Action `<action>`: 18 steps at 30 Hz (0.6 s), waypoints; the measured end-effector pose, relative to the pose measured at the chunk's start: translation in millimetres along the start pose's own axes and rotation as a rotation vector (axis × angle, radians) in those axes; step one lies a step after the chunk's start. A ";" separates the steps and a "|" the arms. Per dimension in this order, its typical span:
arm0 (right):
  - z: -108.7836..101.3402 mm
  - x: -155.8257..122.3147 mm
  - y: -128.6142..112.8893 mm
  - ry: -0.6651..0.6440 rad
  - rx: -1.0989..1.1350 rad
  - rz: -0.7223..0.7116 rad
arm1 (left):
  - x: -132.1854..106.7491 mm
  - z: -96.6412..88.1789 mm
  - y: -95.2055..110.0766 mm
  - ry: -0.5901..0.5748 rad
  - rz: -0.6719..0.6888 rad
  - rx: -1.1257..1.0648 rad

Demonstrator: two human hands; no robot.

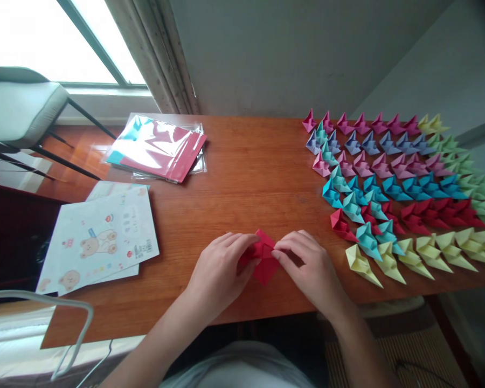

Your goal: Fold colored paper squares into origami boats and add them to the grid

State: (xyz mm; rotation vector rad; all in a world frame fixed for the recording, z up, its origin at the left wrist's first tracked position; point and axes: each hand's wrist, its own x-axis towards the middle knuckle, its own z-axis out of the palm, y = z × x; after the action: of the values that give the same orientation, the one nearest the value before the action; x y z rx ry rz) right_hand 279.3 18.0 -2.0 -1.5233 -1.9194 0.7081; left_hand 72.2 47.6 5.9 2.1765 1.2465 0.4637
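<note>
A partly folded piece of red origami paper (265, 269) is between my hands, just over the near part of the wooden table. Its outline is roughly a diamond, with folded layers across the middle. My left hand (222, 264) pinches its left side between thumb and fingers, covering that part. On the other side, my right hand (305, 264) grips the right corner with thumb and forefinger. Nearest to my right hand stand finished folded paper boats, among them a red one (343, 225) and a pale yellow one (361, 264).
Rows of folded boats, such as the blue ones (394, 187), cover the table's right side. Glossy paper packs (161, 148) lie at the back left. White sheets with bear drawings (105, 237) rest at the left edge. A white bent tube (87, 318) rises near the front left corner.
</note>
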 end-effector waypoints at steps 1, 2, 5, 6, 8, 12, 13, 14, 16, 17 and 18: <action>-0.2 -2.6 2.1 0.003 -0.002 -0.034 | 0.1 0.6 0.7 -0.028 0.022 0.021; -0.5 -4.9 4.1 0.005 -0.006 -0.066 | 0.2 1.4 1.7 -0.049 0.044 0.047; -2.1 -9.8 8.4 -0.021 -0.037 -0.118 | -0.5 4.8 5.0 -0.039 0.090 0.132; -2.8 -10.8 9.2 -0.036 -0.056 -0.128 | -1.1 6.2 5.8 -0.027 0.102 0.155; -3.9 -12.2 10.2 -0.059 -0.101 -0.140 | -2.7 8.9 6.7 0.000 0.127 0.189; -4.2 -14.1 11.2 -0.043 -0.170 -0.147 | -5.7 11.4 6.0 0.046 0.153 0.238; -4.0 -14.3 11.2 -0.032 -0.174 -0.141 | -6.5 10.9 5.3 0.053 0.147 0.246; -3.6 -14.5 11.2 -0.024 -0.175 -0.132 | -7.3 9.7 4.1 0.057 0.138 0.251; -3.1 -14.3 10.9 -0.013 -0.167 -0.114 | -9.5 5.7 0.7 0.063 0.113 0.248; -2.9 -14.0 10.6 -0.010 -0.161 -0.107 | -10.9 3.2 -1.6 0.068 0.100 0.243; -2.8 -13.5 10.4 -0.009 -0.156 -0.100 | -12.6 0.6 -4.2 0.075 0.087 0.237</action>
State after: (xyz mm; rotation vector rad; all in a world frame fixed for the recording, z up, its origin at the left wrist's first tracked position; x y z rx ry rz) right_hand 290.7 7.1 -9.1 -1.5051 -2.0832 0.5334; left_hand 63.4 38.2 2.6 2.4404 1.3071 0.4563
